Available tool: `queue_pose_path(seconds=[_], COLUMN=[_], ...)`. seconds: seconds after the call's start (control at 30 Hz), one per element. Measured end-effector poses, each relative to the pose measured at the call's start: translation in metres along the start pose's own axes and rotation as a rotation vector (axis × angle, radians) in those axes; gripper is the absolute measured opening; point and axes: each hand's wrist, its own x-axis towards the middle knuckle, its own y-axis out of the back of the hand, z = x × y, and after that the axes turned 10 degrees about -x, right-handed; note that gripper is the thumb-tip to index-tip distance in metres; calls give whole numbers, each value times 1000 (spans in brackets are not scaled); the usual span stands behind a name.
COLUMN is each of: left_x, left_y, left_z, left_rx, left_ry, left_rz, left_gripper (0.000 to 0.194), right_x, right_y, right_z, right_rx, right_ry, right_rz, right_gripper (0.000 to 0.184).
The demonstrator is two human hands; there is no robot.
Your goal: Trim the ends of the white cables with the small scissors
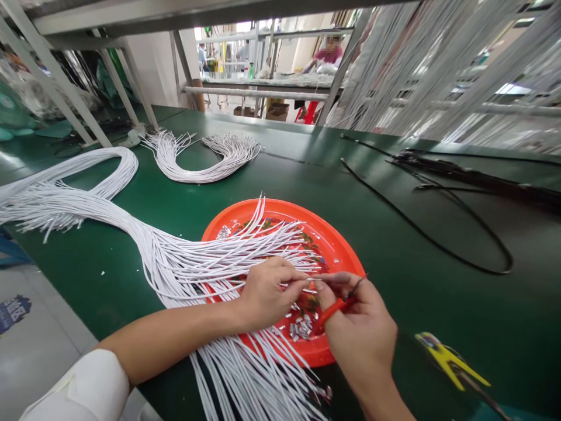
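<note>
My left hand (267, 292) is closed, thumb and finger pinching the end of a white cable over the plate. Facing it, my right hand (359, 321) is closed round a small red-handled tool (333, 311) with a dark thin tip; its exact kind is hidden by the fingers. The thumb and forefinger of this hand meet at the same cable end. Beneath both hands lies a red round plate (337, 240) with a flower pattern, holding bits of silver foil (301, 327). A thick bundle of white cables (184, 257) runs across the plate, and more cable ends spread below my left forearm.
Another curved bundle of white cables (197, 172) lies at the back of the green table (289, 169). Black cables (464, 175) lie on the right, above a yellow-handled tool (451, 359). Metal frame bars stand behind; a person (328, 55) sits at a far table.
</note>
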Motion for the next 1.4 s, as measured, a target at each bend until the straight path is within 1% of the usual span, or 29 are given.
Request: queue_pose_path(seconds=[0.13,0.2,0.33,0.47,0.53,0.6,0.67,0.7,0.77,0.83,0.87,0.93,1.0,1.13,1.2,1.33,1.4], left_x=[1,2,4,6,7,8,8,8,9,9,9,8,7,2,1,1,2], left_y=[0,0,1,3,4,3,2,2,1,0,1,1,1,1,1,1,1], left_z=[0,0,0,0,-1,-1,-2,-2,-1,0,0,1,1,-1,-2,-3,-2], left_rx=[-38,-70,-100,-141,-210,-324,-439,-467,-430,-309,-244,-145,-89,3,38,13,-19], left_ry=[27,36,86,149,220,334,431,452,424,326,271,167,85,-58,-94,-59,-26], left_rz=[-33,-53,-106,-233,-311,-407,-456,-442,-354,-238,-193,-131,-90,-63,-70,-85,-98], left_gripper=[13,12,12,16,17,19,20,20,18,15,14,13,13,15,16,15,16], right_x=[-2,-2,2,10,14,17,20,21,23,22,21,19,16,11,10,12,14], right_y=[0,-1,0,5,9,12,14,15,14,13,12,13,14,15,14,14,14], right_z=[-5,-6,-1,9,13,14,13,12,8,2,0,-6,-10,-10,-8,-4,-4], right_rx=[-119,-100,-6,-32,-53,-64,-75,-79,-31,94,167,258,271,204,146,21,-56], right_ry=[9,25,59,126,177,236,250,228,134,15,-41,-127,-168,-160,-130,-56,-12], right_rz=[57,62,-6,-60,-106,-177,-219,-210,-145,-78,-72,-94,-111,-107,-123,-190,-198], right_gripper=[24,22,19,16,15,13,11,12,15,22,26,31,33,33,34,26,21])
